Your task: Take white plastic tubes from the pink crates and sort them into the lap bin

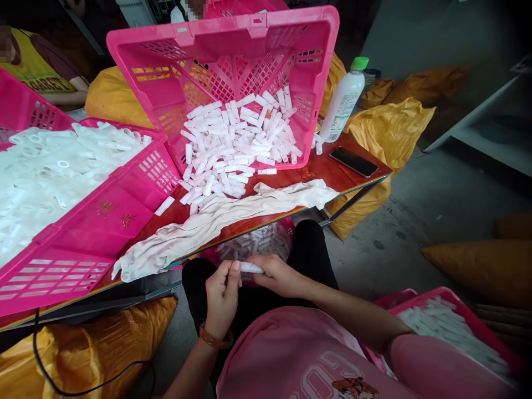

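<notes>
Above my lap, a small white plastic tube [251, 267] with faint dark marks lies between my two hands. Thumb and fingers of my left hand [223, 285] pinch its left end. My right hand [279, 273] is closed round the other end, so part of the tube is hidden. Below the hands, a pink basket under the table holds many similar white tubes [266, 241]. On the table, a tipped pink basket [253, 27] spills a heap of white tubes [245, 133] towards me.
A rolled white cloth [224, 216] lines the front edge of the red-brown table [160, 235]. At left stands a pink crate [103, 221] full of tubes. A bottle [341, 105] and a phone [354, 161] lie right. Yellow sacks [124, 332] surround. Another person [41, 66] sits far left.
</notes>
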`<state>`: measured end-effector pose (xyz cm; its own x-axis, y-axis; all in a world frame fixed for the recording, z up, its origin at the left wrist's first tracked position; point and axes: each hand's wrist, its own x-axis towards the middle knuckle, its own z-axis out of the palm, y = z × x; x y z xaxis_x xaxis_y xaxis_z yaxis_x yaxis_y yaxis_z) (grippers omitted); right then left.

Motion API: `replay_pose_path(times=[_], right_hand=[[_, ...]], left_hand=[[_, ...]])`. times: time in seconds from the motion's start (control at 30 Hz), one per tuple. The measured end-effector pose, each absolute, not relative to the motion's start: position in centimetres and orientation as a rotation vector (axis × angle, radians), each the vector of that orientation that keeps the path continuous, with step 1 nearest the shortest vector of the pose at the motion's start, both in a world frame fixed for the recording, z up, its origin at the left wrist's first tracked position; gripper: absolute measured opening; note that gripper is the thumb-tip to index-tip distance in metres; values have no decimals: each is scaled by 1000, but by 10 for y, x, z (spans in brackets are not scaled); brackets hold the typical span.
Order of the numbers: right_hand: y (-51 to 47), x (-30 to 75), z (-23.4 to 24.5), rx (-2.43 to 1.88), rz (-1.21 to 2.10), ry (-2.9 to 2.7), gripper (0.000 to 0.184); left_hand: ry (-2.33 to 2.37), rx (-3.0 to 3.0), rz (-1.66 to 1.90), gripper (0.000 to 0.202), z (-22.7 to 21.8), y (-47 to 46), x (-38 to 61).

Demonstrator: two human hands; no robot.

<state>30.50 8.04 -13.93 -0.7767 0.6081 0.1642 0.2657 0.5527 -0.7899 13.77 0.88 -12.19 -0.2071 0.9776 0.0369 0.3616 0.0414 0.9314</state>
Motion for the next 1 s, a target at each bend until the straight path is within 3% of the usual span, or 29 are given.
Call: replay_pose_path(times=[0.1, 0.23, 0.33, 0.43, 0.53, 0.77, 1.0], right_hand=[[77, 305, -141, -678, 1303, -2367, 9], [70, 299, -155, -1031, 1010, -2452, 14], [72, 303, -158, -912, 1300, -2352, 16], [85, 313, -147, -673, 1555, -2270, 21], [97, 318, -132, -552, 1443, -2440, 25], [101, 310, -122, -567, 1157, -2744, 15], [99, 305, -146, -664, 1534, -2449, 7]], left_hand=[[1656, 1461, 1155, 37, -130, 6, 138], [1593, 1262, 1084, 40, -139, 7, 137], [1526, 1267, 1010, 39, -139, 6, 130], [1467, 1589, 899, 20, -133, 3, 119], [1449, 1824, 828, 16, -126, 1, 112], [1392, 1864, 711, 19, -118, -1, 116], [1375, 1889, 761, 15, -121, 0, 116]])
